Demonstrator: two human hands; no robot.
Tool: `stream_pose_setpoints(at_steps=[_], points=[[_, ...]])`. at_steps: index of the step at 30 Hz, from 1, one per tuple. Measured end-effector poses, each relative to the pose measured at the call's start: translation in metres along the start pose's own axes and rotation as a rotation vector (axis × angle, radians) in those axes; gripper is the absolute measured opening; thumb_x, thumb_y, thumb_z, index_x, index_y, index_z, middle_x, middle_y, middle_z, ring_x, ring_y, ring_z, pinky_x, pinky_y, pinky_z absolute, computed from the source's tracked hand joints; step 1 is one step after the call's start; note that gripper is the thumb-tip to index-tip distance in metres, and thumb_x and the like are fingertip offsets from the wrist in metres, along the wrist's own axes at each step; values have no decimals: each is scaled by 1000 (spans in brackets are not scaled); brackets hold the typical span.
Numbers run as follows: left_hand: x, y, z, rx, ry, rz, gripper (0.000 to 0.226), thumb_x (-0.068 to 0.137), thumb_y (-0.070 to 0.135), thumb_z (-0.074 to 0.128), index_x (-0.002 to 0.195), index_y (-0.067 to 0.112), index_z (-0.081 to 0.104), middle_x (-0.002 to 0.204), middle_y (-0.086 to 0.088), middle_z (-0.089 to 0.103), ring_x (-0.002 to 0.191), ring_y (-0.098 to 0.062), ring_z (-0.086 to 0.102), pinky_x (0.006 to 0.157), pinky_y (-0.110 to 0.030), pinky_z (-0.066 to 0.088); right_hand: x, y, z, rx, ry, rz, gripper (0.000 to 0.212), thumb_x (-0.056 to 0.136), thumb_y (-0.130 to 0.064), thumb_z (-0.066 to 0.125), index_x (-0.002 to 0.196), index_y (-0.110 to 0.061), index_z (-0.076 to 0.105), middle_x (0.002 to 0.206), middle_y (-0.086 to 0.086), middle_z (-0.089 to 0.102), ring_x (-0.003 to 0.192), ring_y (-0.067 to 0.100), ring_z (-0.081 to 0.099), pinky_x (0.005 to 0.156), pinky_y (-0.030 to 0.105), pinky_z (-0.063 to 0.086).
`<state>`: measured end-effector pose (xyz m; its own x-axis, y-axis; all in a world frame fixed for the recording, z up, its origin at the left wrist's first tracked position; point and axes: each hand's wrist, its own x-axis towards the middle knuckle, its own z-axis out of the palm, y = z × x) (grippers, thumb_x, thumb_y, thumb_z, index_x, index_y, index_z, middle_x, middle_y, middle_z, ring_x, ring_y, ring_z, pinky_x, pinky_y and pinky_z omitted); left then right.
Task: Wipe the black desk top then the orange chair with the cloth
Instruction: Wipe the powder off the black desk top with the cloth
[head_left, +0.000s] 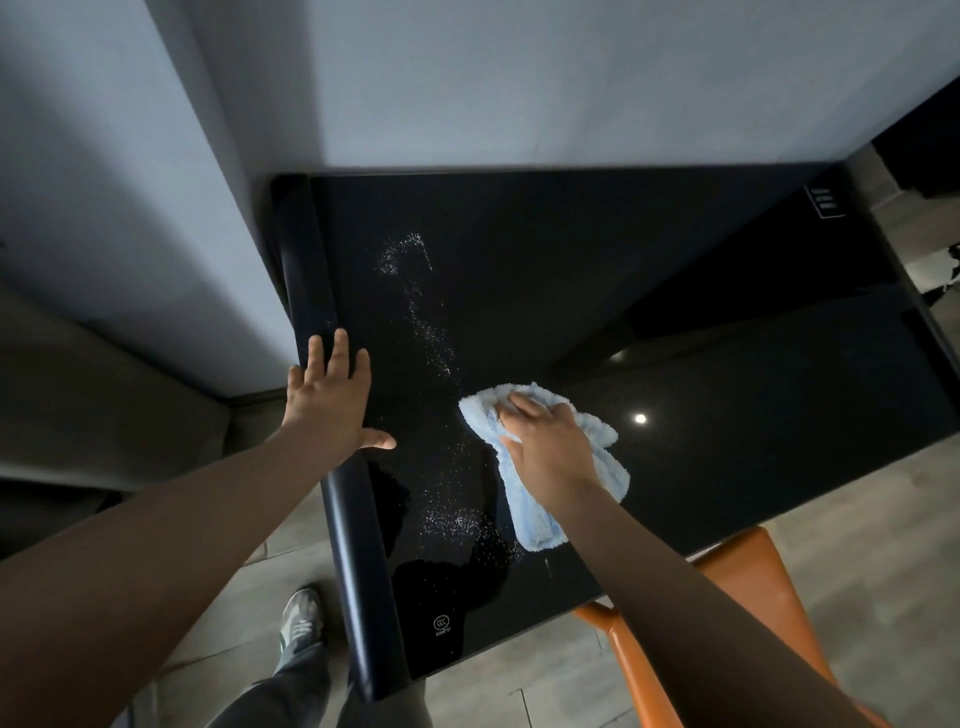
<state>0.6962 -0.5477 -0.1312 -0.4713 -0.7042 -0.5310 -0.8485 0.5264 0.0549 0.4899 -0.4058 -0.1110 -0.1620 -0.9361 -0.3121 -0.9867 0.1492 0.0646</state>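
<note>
A glossy black desk top (675, 312) fills the middle of the head view. White specks trail down its left part. A light blue fluffy cloth (535, 519) lies on the desk near its front. My right hand (545, 441) presses on the cloth, with its fingers curled into the fabric. My left hand (332, 400) lies flat with spread fingers on the desk's rounded left edge. Part of the orange chair (753, 582) shows under the desk's front right edge, partly hidden by my right forearm.
A grey wall (519, 78) runs along the desk's far side and a wall corner stands at the left. Pale floor tiles (519, 686) lie below, with my shoe (300, 623) beside the desk's left edge. A white label (825, 201) marks the far right corner.
</note>
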Motion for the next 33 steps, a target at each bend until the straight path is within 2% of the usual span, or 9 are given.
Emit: stream_pose_setpoints(at_steps=[5,12,20,23,26,27,30,31,33], points=[[-15,2,9,-28,0,81,115,72,73,58,153,17,-1,159,-9,-17,145,-36,-16,118,-52,7,-11,-1,3,31,-7,6,45,100,-27,43,144,-24,38,150,-5,38,123,18,43,92,30,37],[-55,15,33,-1,-123,138,150,50,77,72,148,16,-24,152,-8,-36,139,-39,-31,113,-60,-4,-32,-3,9,48,-61,35,47,102,-29,38,148,-26,29,157,-5,26,130,19,38,99,29,33],[-66,19,38,12,-130,146,154,46,74,77,149,13,-21,152,-11,-35,140,-41,-27,118,-54,9,-60,-8,20,6,-63,69,45,100,-30,42,145,-27,36,154,-8,31,120,21,45,95,29,36],[-66,20,37,-7,-133,145,154,46,71,79,149,13,-20,152,-11,-34,140,-41,-27,118,-54,10,-74,-12,16,-34,14,44,44,88,-31,64,131,-25,56,140,-6,52,110,17,57,83,29,46],[-67,22,35,6,-140,138,155,46,71,79,149,13,-20,153,-11,-34,140,-42,-26,118,-53,11,-86,-16,8,-83,55,26,52,46,-39,92,94,-27,76,101,-10,73,79,8,66,55,22,50],[-67,22,35,8,-141,135,155,46,71,79,149,13,-20,153,-11,-33,140,-42,-26,118,-53,11,-91,-17,8,-88,25,36,53,47,-40,92,95,-28,76,102,-11,72,80,7,66,56,22,50],[-68,24,34,18,-140,121,156,44,70,81,149,13,-19,153,-11,-32,141,-42,-24,118,-52,12,-105,-15,25,-77,-29,39,46,85,-33,68,129,-25,58,136,-7,56,111,13,56,82,30,47],[-68,26,33,22,-140,114,156,44,69,81,150,13,-19,154,-11,-31,141,-42,-23,118,-52,12,-110,-15,27,-67,-11,51,46,86,-32,67,130,-25,58,136,-7,55,112,14,56,82,30,46],[-69,28,32,28,-139,105,156,44,68,82,150,12,-18,154,-12,-30,141,-43,-21,117,-51,13,-118,-16,25,-88,26,26,50,62,-37,86,109,-27,72,116,-10,68,93,9,64,68,25,50]])
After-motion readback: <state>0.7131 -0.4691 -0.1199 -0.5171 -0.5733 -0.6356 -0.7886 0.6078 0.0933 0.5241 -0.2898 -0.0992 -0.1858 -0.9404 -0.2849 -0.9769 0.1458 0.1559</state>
